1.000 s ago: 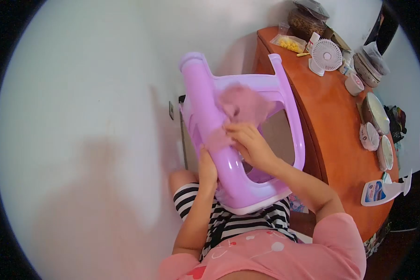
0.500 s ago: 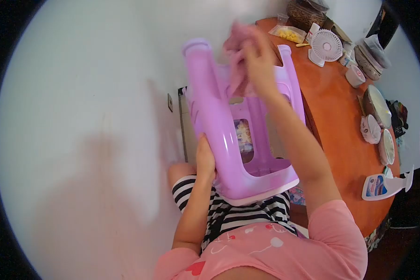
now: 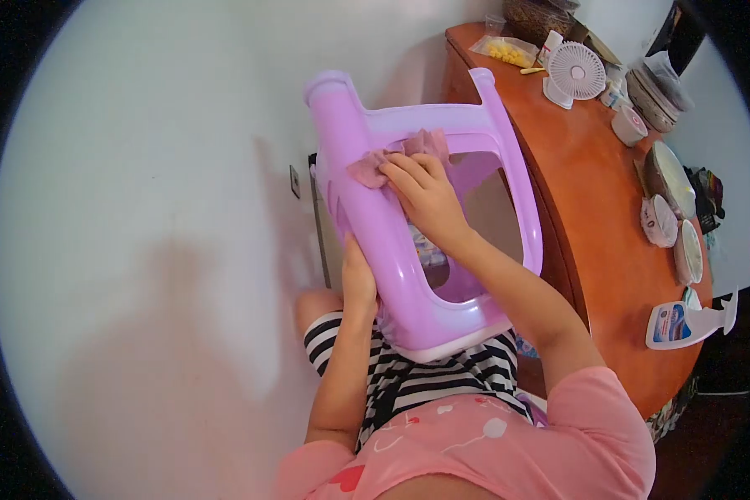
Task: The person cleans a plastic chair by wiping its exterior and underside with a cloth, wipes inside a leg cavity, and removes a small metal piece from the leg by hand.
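Note:
A purple plastic stool (image 3: 396, 275) lies tilted over my lap, its legs pointing away from me and its white-edged seat toward my body. My left hand (image 3: 359, 279) grips the stool's left side from below; part of its fingers is hidden behind the plastic. Bunched under the fingers of my right hand (image 3: 427, 196) is a pink cloth (image 3: 373, 169), pressed against the inner edge of the near leg, by the crossbar. Some of the cloth sticks out beyond my fingertips.
To the right stands a brown wooden table (image 3: 592, 225). On it are a spray bottle (image 3: 679, 323), several bowls, a small white fan (image 3: 576, 72) and a bag of yellow pieces (image 3: 508, 53). A pale wall (image 3: 158, 208) runs along the left.
My right hand has brought the cloth down and left from above the stool onto its leg. The stool has turned slightly, and my left hand keeps its hold.

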